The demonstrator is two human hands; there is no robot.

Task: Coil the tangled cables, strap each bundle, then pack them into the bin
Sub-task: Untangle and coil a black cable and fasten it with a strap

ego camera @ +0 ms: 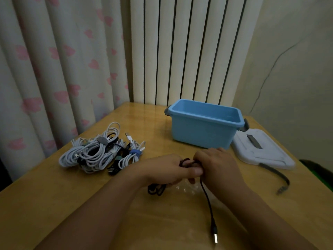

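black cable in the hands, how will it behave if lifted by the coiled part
Probably floppy: the black cable hangs limp from the left hand and right hand. Its USB plug would likely dangle and swing. The loops may spring apart, since no strap shows on them.

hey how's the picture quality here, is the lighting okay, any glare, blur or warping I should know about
Head view: dim, yellowish light; soft glare patches on the table in front of the hands and near the blue bin; wide-angle warping bends the curtain and table edges; the left hand and right hand gripping the black cable are slightly soft, and the cable pile is a little blurred.
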